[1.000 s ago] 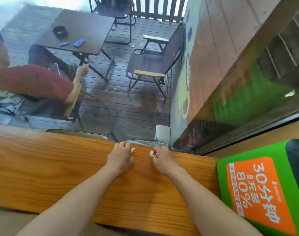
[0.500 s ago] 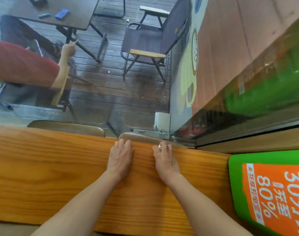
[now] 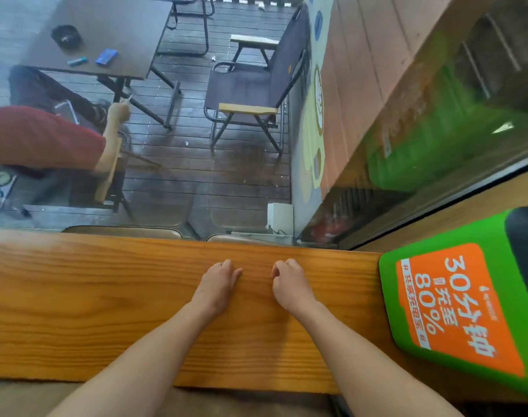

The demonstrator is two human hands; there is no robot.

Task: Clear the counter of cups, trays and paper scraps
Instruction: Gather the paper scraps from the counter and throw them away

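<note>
The wooden counter [image 3: 91, 296] runs across the view below a window. My left hand [image 3: 217, 284] rests knuckles-up near its far edge, fingers curled under. My right hand [image 3: 289, 282] sits a hand's width to the right, closed into a loose fist. The small white paper scraps that lay at my fingertips earlier are out of sight, and none lies on the wood around my hands. No cup or tray is in view.
A green and orange power-bank box [image 3: 461, 308] stands at the counter's right end, close to my right forearm. The window glass [image 3: 196, 176] rises straight behind the far edge. Outside sit a person in red, a dark table and a folding chair.
Both hands slid back from the far edge and their fingers curled shut. The white scraps seen at the fingertips a second ago no longer show on the counter.
</note>
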